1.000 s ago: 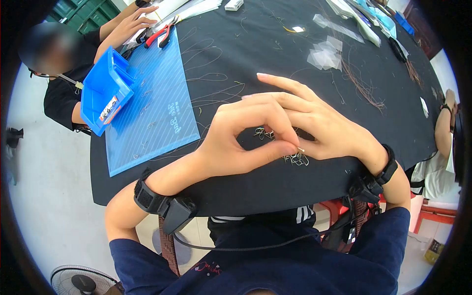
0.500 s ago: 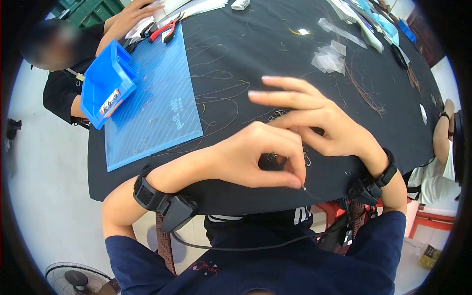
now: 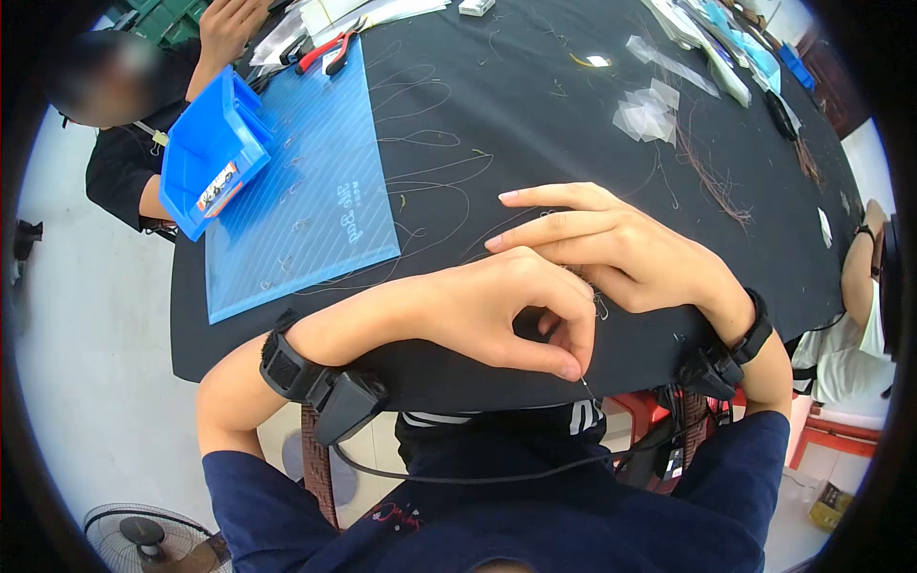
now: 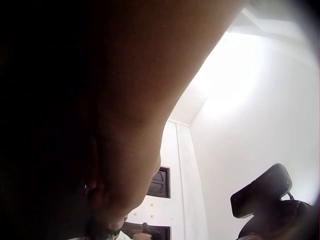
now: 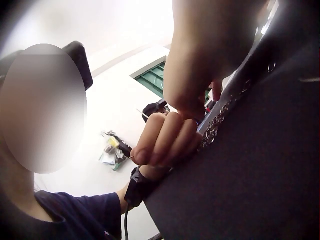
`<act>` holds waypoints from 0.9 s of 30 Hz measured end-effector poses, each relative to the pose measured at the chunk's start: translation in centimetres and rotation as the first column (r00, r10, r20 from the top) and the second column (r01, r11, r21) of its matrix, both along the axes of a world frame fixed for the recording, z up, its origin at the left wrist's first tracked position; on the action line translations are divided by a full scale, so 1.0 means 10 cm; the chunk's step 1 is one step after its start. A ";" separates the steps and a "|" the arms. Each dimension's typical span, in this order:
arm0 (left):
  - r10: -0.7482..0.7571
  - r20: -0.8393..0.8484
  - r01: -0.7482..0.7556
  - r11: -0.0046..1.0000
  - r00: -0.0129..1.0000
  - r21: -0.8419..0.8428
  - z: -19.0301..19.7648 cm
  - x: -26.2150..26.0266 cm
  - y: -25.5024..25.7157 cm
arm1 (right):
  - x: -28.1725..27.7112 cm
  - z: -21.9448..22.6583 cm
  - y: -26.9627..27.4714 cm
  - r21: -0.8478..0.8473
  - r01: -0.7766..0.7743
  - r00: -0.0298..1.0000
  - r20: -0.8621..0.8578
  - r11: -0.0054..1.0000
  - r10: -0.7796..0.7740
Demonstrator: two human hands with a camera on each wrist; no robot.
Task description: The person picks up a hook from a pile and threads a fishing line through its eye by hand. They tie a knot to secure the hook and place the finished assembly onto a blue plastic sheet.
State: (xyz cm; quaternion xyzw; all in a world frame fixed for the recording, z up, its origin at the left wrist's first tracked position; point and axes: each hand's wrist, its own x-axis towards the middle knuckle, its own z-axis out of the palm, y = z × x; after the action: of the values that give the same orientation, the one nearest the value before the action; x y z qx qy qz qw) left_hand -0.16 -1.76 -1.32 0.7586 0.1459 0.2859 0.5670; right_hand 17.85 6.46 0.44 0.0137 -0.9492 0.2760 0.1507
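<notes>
In the head view my left hand bends over the near edge of the black table, pinching a small, pale, thin piece between thumb and index finger. A fine dark strand trails from it. My right hand lies just beyond and to the right, outer fingers stretched toward the left. Its thumb and index tips are hidden behind the left hand, so I cannot tell what they hold. Small metal hooks lie heaped on the table beside the hands in the right wrist view. The left wrist view is mostly dark forearm.
To the left, a blue plastic folder carries several small hooks, with looped thin lines running off its side. A blue bin and red-handled pliers sit around it. Clear plastic pieces lie farther back. Another person sits at the left.
My left hand has dropped toward the near table edge and slightly right, still pinching the small piece. My right hand has shifted a little lower. The other person's hand has risen.
</notes>
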 end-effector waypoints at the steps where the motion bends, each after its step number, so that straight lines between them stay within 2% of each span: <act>1: -0.001 0.004 0.001 1.000 1.000 -0.001 -0.01 0.00 0.00 | 0.00 0.01 0.00 -0.038 -0.002 1.000 -0.026 0.999 0.001; 6: 0.013 -0.010 -0.013 1.000 1.000 0.004 0.00 -0.01 -0.01 | 0.00 0.07 -0.01 -0.161 0.019 0.994 -0.106 0.987 -0.036; 9: 0.010 -0.004 -0.010 1.000 1.000 0.006 0.00 -0.01 0.00 | -0.01 0.15 -0.08 -0.408 0.067 0.997 -0.017 0.911 -0.080; 12: 0.002 -0.007 -0.002 1.000 1.000 -0.011 -0.02 -0.01 -0.01 | -0.02 0.11 -0.10 -0.429 0.039 0.998 -0.024 0.902 -0.054; 15: -0.009 -0.020 0.009 0.999 1.000 -0.031 -0.02 -0.01 -0.01 | -0.02 0.05 -0.04 -0.377 -0.018 1.000 -0.011 0.926 0.015; 18: -0.010 -0.034 0.009 0.999 0.999 -0.035 -0.04 -0.01 -0.02 | -0.04 0.04 -0.05 -0.420 -0.101 0.995 -0.041 0.902 0.092; 21: -0.009 -0.060 0.007 1.000 0.998 -0.029 -0.02 0.00 -0.02 | -0.03 0.07 -0.10 -0.574 -0.090 0.994 -0.005 0.814 0.106; 27: -0.013 -0.096 0.004 0.996 0.995 -0.091 0.00 0.00 -0.03 | -0.04 -0.02 -0.12 -0.546 -0.074 0.997 -0.034 0.834 0.066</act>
State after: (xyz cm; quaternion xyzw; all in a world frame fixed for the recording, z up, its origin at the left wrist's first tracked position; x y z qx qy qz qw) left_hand -0.20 -2.06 -1.30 0.7457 0.1827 0.2398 0.5942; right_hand 17.48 5.22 0.21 0.0066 -0.8287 0.5406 0.1447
